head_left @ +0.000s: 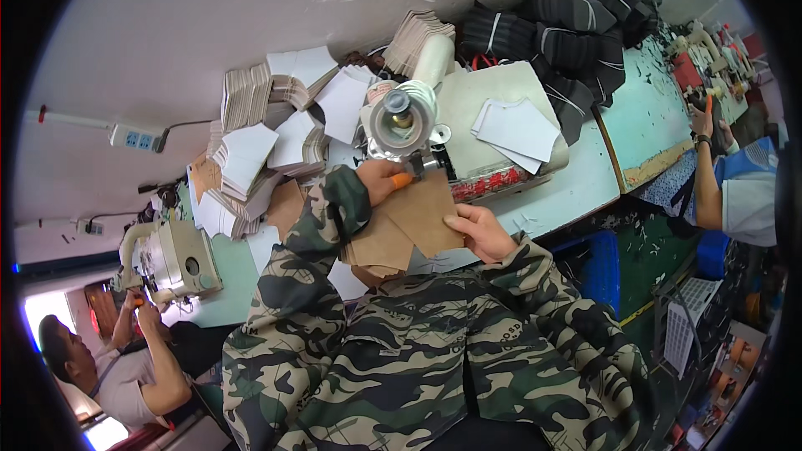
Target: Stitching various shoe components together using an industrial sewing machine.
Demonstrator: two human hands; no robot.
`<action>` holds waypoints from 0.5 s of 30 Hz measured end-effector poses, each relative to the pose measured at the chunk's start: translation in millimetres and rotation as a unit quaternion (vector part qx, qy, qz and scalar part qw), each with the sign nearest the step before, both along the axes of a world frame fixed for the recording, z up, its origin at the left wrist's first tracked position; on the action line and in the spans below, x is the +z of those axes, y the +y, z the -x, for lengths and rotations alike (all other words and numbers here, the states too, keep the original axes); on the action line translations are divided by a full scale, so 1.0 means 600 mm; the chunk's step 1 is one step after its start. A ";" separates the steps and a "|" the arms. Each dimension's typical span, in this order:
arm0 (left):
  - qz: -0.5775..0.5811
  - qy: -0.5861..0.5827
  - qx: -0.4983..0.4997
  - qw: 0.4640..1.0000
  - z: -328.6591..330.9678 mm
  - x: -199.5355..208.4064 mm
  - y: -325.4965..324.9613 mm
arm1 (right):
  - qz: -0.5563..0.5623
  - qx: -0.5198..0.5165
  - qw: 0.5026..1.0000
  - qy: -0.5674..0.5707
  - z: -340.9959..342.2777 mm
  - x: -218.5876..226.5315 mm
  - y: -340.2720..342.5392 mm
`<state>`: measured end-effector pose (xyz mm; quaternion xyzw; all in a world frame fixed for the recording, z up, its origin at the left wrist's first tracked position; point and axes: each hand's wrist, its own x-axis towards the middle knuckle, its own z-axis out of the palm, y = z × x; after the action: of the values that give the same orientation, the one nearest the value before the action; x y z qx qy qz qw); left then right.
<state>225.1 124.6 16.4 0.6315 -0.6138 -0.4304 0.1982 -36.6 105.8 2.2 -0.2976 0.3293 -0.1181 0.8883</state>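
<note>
The brown sheet (430, 215) lies under the machine head (401, 121), near the front edge of the desk (585, 179). From where I stand, the right hand (483, 232) pinches its right edge, thumb on top; the left hand (381, 181), with an orange finger cover (403, 180), rests at its upper left, though I can't tell whether it grips or only presses. The clearest room is the strip of desk to the right, between the machine's pale base (501, 83) and the front edge. Leftward it's tight: stacked white pieces (251, 150) crowd up beside the left sleeve, and more brown sheets (376, 246) sit against the jacket. Black bundles (576, 12) bank up behind the base, and a blue bin (603, 271) stands below the desk's edge.
</note>
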 end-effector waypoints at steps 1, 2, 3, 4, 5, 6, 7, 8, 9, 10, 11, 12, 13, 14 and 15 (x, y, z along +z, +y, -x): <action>0.002 0.000 -0.008 1.000 0.002 -0.001 0.004 | 0.114 -0.017 0.993 -0.011 0.003 0.006 -0.013; -0.023 -0.013 0.007 1.000 0.007 -0.002 0.012 | 0.227 -0.034 0.973 -0.019 0.009 0.013 -0.031; -0.048 -0.027 0.024 0.998 0.014 -0.001 0.023 | 0.420 -0.043 0.899 0.112 0.023 0.034 -0.067; -0.039 -0.020 0.048 0.998 0.033 -0.004 0.044 | 0.521 -0.143 0.821 0.187 0.024 0.078 -0.086; -0.030 -0.012 0.072 0.997 0.059 -0.008 0.069 | 0.744 -0.242 0.588 0.207 0.026 0.101 -0.131; 0.008 0.019 0.051 0.999 0.080 -0.036 0.095 | 0.818 -0.194 0.477 0.258 0.039 0.090 -0.160; 0.061 0.150 0.003 0.987 0.101 -0.046 0.112 | 0.873 -0.139 0.354 0.304 0.048 0.074 -0.177; 0.042 0.172 -0.015 0.984 0.111 -0.036 0.120 | 0.855 -0.127 0.408 0.293 0.050 0.067 -0.163; 0.022 0.194 -0.031 0.980 0.116 -0.025 0.119 | 0.834 -0.114 0.462 0.280 0.052 0.058 -0.133; 0.020 0.195 -0.021 0.980 0.107 -0.026 0.127 | 0.760 -0.051 0.598 0.251 0.047 0.055 -0.099; -0.026 0.231 0.028 0.972 0.093 -0.021 0.126 | 0.628 0.003 0.748 0.215 0.039 0.062 -0.068; -0.071 0.262 0.082 0.959 0.080 -0.016 0.124 | 0.469 0.059 0.865 0.167 0.023 0.067 -0.045; -0.072 0.260 0.084 0.959 0.075 -0.012 0.116 | 0.468 0.060 0.866 0.164 0.010 0.053 -0.030; -0.076 0.237 0.088 0.964 0.070 -0.008 0.107 | 0.376 0.077 0.920 0.082 -0.003 0.026 -0.017; -0.080 0.215 0.095 0.969 0.062 -0.009 0.101 | 0.276 0.095 0.957 -0.002 -0.014 0.003 -0.010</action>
<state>187.9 184.9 11.2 0.5930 -0.4577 -0.5833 0.3142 -28.3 99.7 3.9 -0.5605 0.2527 -0.1199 0.7795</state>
